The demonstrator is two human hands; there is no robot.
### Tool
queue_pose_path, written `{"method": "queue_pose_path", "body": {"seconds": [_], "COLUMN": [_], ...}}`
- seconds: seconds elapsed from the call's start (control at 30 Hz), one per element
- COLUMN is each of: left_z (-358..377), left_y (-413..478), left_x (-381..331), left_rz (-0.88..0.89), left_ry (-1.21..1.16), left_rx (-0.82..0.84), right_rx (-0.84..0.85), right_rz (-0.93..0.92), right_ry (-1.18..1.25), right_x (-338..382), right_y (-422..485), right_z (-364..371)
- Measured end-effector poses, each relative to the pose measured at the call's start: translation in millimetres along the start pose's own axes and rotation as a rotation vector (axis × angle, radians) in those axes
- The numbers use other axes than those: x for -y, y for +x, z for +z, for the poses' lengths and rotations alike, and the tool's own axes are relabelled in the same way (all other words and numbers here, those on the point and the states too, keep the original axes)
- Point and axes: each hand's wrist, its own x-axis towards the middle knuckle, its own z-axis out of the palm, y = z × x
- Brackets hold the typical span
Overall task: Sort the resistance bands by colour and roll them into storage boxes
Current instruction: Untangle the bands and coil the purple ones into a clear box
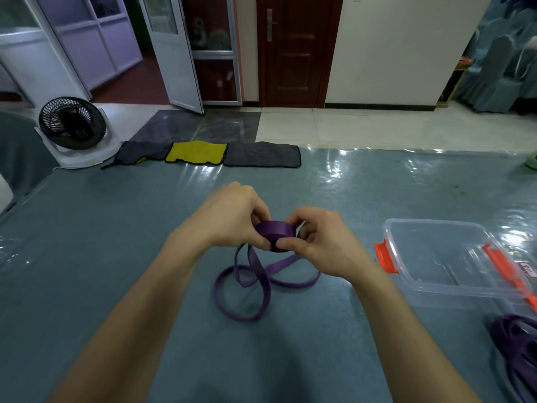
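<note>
Both hands, left hand (232,219) and right hand (316,242), pinch the rolled part of a purple band (277,234) above the table (116,242); loose loops trail below. Clear storage box (453,263) at right.

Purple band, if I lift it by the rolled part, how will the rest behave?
Probably floppy: its loose length lies in limp loops, so it would dangle. The roll, pinched by left hand and right hand, may unwind if released.
</note>
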Motion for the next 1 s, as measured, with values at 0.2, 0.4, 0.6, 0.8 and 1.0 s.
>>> {"method": "queue_pose_path", "body": {"seconds": [0.2, 0.4, 0.6, 0.8, 1.0], "left_z": [4, 8, 14, -1, -16], "left_y": [5, -5, -5, -5, 4], "left_x": [-6, 24, 5, -7, -32], "left_rz": [0.069, 0.063, 0.107, 0.079, 0.197], "left_ry": [0.221, -0.734, -0.883, -0.359, -0.012], "left_rx": [-0.075, -0.111, -0.265, -0.092, -0.078], "right_rx": [-0.016, -0.077, -0.144, 0.029, -0.022], "right_rz": [-0.104, -0.042, -0.073, 0.033, -0.037], "right_ry": [-0.182, 0.281, 0.692, 0.103, -0.107], "right_x": [11, 5, 8, 4, 20], "right_y": [1, -3, -7, -16, -10], "right_z": [2, -21, -21, -30, -31]}}
